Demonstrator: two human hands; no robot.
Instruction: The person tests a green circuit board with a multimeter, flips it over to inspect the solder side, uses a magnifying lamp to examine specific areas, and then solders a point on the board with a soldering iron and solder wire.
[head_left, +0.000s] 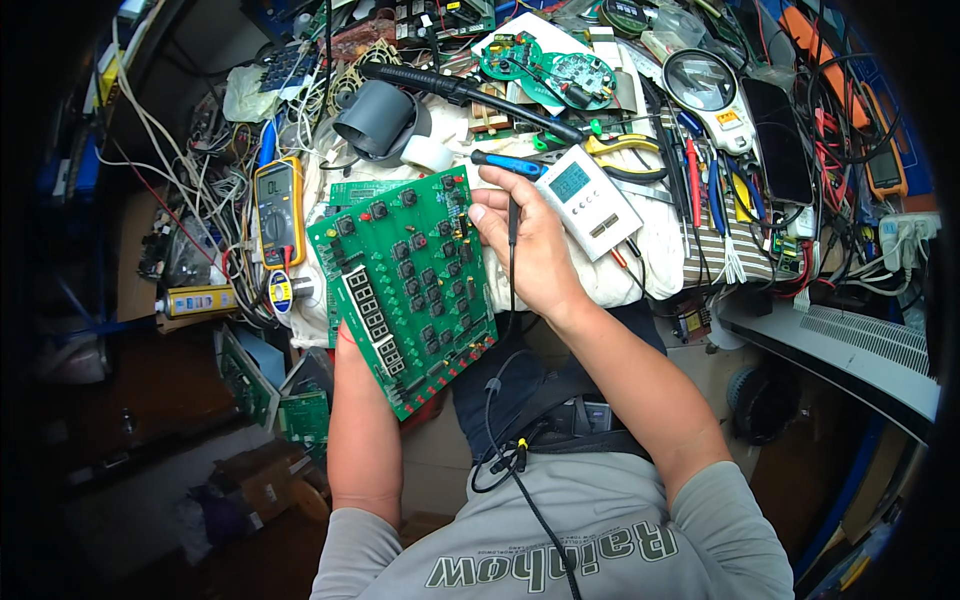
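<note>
A large green circuit board (415, 290), with rows of black push buttons and a strip of seven-segment displays, is held up tilted over the near table edge. My right hand (525, 225) has its thumb on the board's upper right edge, its fingers partly curled beside it. A thin black lead (513, 270) hangs down past this hand; whether the fingers grip it I cannot tell. My left forearm (365, 440) rises to the board's lower left side, where the board hides the left hand and its fingers. Just beyond my right hand lies a blue-handled tool (505, 163).
A white meter with a small screen (590, 200) lies right of my hand, near yellow-handled pliers (620, 145). On the left is a yellow multimeter (280, 213). Behind the board stand a grey cylinder (375, 118) and round green boards (580, 80). A magnifier (700, 80) sits far right.
</note>
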